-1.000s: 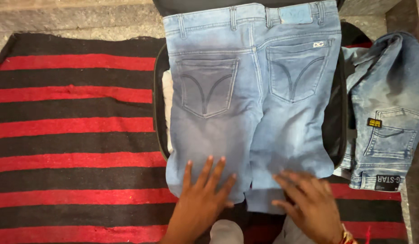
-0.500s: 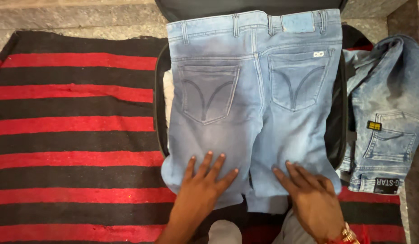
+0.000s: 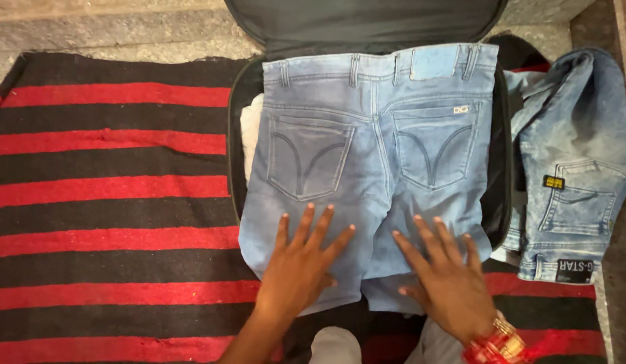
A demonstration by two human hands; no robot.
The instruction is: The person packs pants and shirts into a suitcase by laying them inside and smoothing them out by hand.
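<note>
Both my hands have slid a little further up the folded light-blue denim jeans [image 3: 374, 168], which lie back pockets up in the open black suitcase [image 3: 505, 182] on the red-and-black striped blanket [image 3: 110, 202]. I press my left hand [image 3: 299, 269] and right hand [image 3: 448, 286] flat, fingers spread apart. A second pair of faded blue jeans [image 3: 576, 175] lies to the right.

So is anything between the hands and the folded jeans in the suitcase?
No. The left hand and right hand both lie flat right on the folded jeans, fingers spread, with nothing in between. The jeans already sit in the open suitcase.
</note>
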